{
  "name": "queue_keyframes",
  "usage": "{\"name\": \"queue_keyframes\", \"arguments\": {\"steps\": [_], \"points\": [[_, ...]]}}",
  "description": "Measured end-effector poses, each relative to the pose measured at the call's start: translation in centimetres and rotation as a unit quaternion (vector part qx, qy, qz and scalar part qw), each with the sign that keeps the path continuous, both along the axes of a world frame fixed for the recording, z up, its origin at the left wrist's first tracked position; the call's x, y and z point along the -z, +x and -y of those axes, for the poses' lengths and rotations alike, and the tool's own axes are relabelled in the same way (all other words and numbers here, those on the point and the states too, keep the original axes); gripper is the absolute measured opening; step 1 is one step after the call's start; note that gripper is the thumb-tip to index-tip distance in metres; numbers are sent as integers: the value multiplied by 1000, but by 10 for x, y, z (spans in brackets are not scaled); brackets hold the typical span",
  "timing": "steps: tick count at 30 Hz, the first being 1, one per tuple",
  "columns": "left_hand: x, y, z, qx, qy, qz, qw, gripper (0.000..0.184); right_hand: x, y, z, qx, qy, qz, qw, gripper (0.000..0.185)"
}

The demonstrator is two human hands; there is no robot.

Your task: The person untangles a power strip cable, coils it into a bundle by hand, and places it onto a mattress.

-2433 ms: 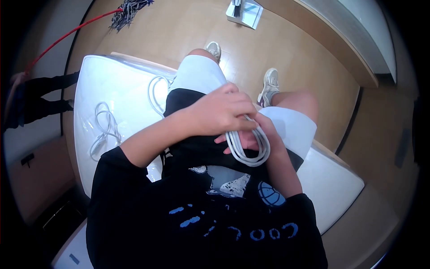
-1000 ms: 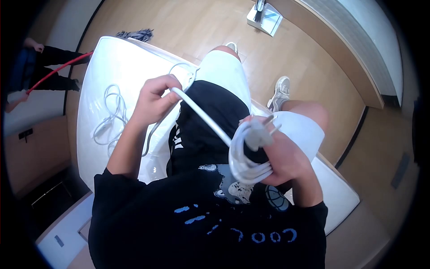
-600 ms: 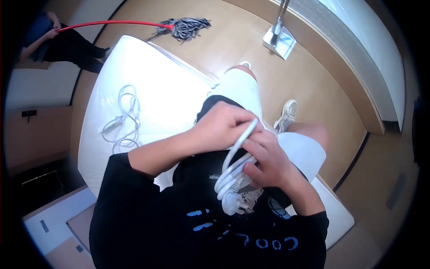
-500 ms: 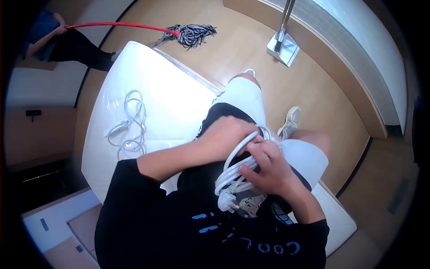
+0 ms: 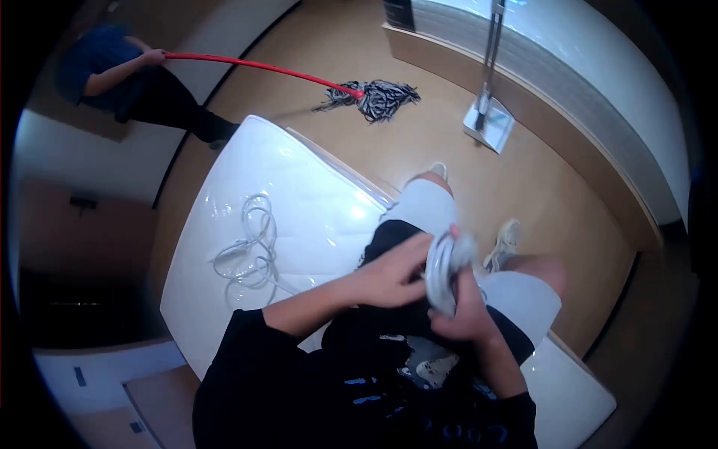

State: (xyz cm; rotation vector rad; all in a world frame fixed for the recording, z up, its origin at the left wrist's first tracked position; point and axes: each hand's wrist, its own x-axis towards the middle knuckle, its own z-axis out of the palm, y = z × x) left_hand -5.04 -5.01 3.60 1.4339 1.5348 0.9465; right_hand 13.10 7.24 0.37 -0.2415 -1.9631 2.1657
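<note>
A white power cord [image 5: 440, 278] is wound into a loose coil above my lap, its outline smeared by motion. My right hand [image 5: 465, 310] is closed round the coil from the right and below. My left hand [image 5: 400, 273] meets the coil's left side, thumb and fingers curled against it, with some fingertips hidden behind the loops. A pale blurred end, perhaps the plug, shows at the coil's upper right. To my left, a second tangled white cord [image 5: 258, 251] lies on the plastic-wrapped mattress [image 5: 314, 194] that I sit on, one strand running under my left forearm.
Across the room a person [image 5: 112, 75] holds a red-handled mop [image 5: 385, 99] to the wooden floor. A white long-handled dustpan [image 5: 490, 126] stands before another bed frame [image 5: 568, 123]. My shoes [image 5: 506, 238] rest on the floor.
The coil has been turned and raised towards my knees, so its hanging plug has swung from the lower left to the upper right. My view has shifted; the mop appears farther right.
</note>
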Motion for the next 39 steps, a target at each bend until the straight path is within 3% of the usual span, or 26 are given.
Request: {"name": "queue_keyframes", "arguments": {"steps": [1, 4, 6, 9, 10, 13, 15, 17, 21, 25, 32, 34, 39], "points": [[-1, 4, 1, -68, -22, 126, 989, 67, -5, -5, -5, 15, -94, 1, 995, 119], [4, -4, -7, -203, -39, 258, 944, 50, 10, -17, -27, -11, -348, -108, 931, 114], [-4, -11, -16, -266, -62, 259, 926, 43, 6, -35, -30, -18, -490, -196, 849, 100], [0, -18, -26, -307, -60, 244, 918, 45, 15, -34, -33, -14, -494, -177, 851, 111], [3, -21, -29, -295, -54, 198, 933, 33, 17, -32, -32, -13, -510, -179, 841, 110], [8, -31, -37, -225, -142, 81, 961, 23, 21, -26, -31, -25, -531, -200, 823, 109], [21, -26, -42, -218, 2, -43, 975, 23, 19, -22, -32, -24, -552, -208, 807, 103], [30, -29, -47, -174, 151, -185, 955, 23, 19, -21, -33, -31, -565, -210, 797, 102], [1, -16, -52, -227, 43, -116, 966, 18, 20, -18, -36, -44, -578, -198, 791, 108], [-11, -1, -65, -252, 69, -68, 963, 12, 17, -18, -37, -57, -559, -166, 811, 114], [2, 14, -71, -270, 204, -227, 913, 14, 3, -14, -36, -46, -483, -107, 868, 118], [7, 8, -73, -241, 195, -241, 920, 15, 11, -13, -32, -50, -479, -121, 868, 114], [15, -15, -70, -96, 195, -204, 955, 17, 21, -8, -41, -19, -567, -188, 802, 104]]}}
